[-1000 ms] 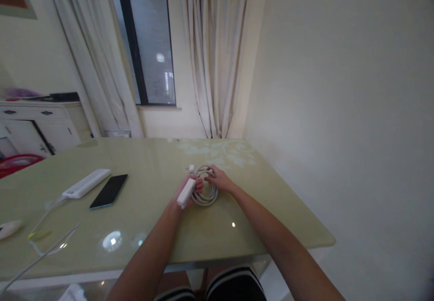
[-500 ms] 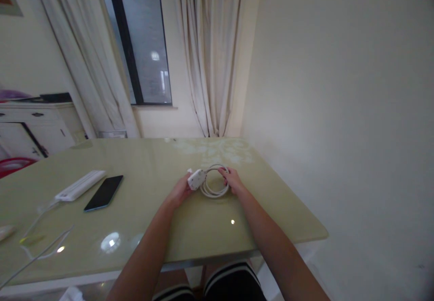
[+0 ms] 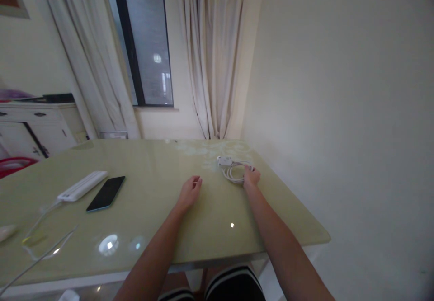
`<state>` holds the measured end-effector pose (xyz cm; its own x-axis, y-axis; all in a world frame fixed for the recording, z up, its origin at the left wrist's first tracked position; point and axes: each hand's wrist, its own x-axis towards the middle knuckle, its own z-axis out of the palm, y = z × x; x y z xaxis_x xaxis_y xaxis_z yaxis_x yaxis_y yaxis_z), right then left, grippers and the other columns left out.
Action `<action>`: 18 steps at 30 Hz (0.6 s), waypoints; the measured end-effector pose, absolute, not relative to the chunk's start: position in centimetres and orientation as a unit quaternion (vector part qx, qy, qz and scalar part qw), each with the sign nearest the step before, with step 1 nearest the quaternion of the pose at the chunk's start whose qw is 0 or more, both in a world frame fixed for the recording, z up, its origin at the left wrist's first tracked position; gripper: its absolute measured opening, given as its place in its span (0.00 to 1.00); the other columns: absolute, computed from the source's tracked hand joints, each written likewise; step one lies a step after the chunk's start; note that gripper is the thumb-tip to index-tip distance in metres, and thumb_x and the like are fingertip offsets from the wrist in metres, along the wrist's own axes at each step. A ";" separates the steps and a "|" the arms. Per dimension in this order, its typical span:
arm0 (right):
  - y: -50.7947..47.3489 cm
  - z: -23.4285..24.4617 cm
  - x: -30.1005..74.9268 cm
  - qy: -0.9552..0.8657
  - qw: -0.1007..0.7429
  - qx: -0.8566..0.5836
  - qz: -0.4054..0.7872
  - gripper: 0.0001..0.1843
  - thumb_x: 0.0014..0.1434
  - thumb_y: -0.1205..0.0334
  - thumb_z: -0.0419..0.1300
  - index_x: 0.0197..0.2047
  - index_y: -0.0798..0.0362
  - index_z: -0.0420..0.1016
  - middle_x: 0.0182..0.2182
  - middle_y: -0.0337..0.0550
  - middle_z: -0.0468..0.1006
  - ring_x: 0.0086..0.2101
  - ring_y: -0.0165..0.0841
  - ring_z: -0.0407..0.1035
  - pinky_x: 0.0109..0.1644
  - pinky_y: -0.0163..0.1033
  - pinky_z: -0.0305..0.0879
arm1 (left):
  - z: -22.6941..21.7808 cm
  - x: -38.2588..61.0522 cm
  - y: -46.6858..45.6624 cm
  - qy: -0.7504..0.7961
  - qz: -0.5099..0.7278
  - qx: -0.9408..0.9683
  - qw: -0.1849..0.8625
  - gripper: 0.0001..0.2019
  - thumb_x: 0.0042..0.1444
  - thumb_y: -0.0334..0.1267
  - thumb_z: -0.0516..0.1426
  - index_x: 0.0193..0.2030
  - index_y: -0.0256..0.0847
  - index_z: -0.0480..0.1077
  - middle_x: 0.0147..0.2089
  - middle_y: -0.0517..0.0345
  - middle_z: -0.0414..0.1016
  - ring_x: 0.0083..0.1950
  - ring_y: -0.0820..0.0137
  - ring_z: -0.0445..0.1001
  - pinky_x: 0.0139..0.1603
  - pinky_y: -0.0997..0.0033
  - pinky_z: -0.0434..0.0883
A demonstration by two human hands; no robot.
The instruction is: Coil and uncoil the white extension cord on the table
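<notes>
A white cable [image 3: 232, 174], wound in a round coil, is held at its right side by my right hand [image 3: 252, 176], whose fingers are closed on the loops. At the coil's upper left sits the cable's white block-shaped end [image 3: 225, 161], over the far right part of the table. My left hand [image 3: 190, 193] is apart from the coil, to its left and nearer me, low over the tabletop. Its fingers are curled together, and a thin pale sliver shows between them, too small to name.
On the left of the glossy table [image 3: 152, 228] lie a long white power strip [image 3: 83, 186] with its cord and a dark phone [image 3: 106, 194]. A loose white cable [image 3: 44, 253] crosses the front left corner. A wall [image 3: 339, 134] borders the right side.
My right hand has carried the coil and its block end to the right and slightly away from me. My left hand has let go of the block end and come slightly right.
</notes>
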<state>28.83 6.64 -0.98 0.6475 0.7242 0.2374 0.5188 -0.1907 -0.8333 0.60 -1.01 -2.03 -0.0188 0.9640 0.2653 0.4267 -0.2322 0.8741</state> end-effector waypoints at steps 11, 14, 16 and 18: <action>4.6 -0.7 30.4 -0.409 0.472 -0.780 -0.022 0.37 0.61 0.59 0.56 0.69 0.67 0.60 0.62 0.70 0.66 0.62 0.54 0.60 0.65 0.53 0.56 | -2.1 1.1 -1.4 0.539 0.442 0.677 0.234 0.17 0.63 0.45 0.52 0.46 0.35 0.75 0.44 0.43 0.81 0.44 0.62 0.78 0.49 0.62 0.73; 3.1 0.1 28.5 -0.504 0.531 -0.673 -0.107 0.30 0.66 0.58 0.51 0.67 0.62 0.63 0.61 0.64 0.67 0.61 0.49 0.60 0.65 0.53 0.56 | -1.9 1.2 -1.6 0.531 0.449 0.681 0.229 0.17 0.63 0.45 0.52 0.46 0.35 0.75 0.43 0.44 0.81 0.42 0.63 0.78 0.48 0.63 0.72; 2.2 1.2 26.5 -0.622 0.539 -0.558 -0.108 0.23 0.69 0.57 0.47 0.62 0.56 0.69 0.57 0.57 0.72 0.59 0.43 0.63 0.65 0.50 0.57 | -1.7 1.3 -1.8 0.525 0.449 0.689 0.221 0.17 0.62 0.47 0.52 0.44 0.36 0.75 0.41 0.46 0.80 0.40 0.65 0.77 0.44 0.66 0.71; 1.4 2.4 23.6 -0.742 0.502 -0.440 -0.063 0.19 0.72 0.55 0.47 0.55 0.53 0.75 0.51 0.53 0.77 0.54 0.39 0.67 0.63 0.45 0.60 | -1.4 1.3 -2.1 0.538 0.432 0.699 0.191 0.17 0.62 0.47 0.52 0.36 0.37 0.74 0.34 0.51 0.78 0.34 0.67 0.73 0.38 0.69 0.68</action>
<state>23.64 1.36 2.39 -0.1082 0.5900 0.8001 0.7158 0.6048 -0.3492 1.30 -2.07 -1.42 0.0486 0.9159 0.3984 0.5866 -0.3490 0.7308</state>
